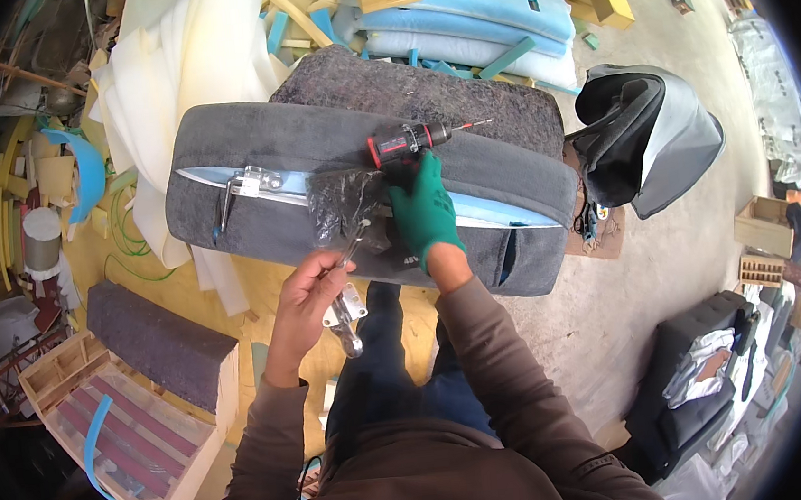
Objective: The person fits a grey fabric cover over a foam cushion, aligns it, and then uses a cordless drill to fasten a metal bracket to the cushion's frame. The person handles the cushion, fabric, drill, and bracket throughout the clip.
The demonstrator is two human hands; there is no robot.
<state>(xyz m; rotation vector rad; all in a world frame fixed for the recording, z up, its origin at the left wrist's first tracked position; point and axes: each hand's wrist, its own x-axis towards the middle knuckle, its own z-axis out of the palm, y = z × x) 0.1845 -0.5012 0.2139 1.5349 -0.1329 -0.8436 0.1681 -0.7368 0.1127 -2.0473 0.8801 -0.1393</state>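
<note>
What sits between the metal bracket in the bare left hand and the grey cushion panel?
A crumpled clear plastic bag lies on the grey upholstered cushion panel just above the left hand and its metal hinge bracket. The green-gloved right hand rests beside it.

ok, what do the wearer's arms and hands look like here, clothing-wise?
Both forearms wear loose brown long sleeves with plain cuffs at the wrists. The right hand has a snug green knit work glove with a slightly darker palm. The left hand is bare, no glove. No watch or rings visible.
</note>
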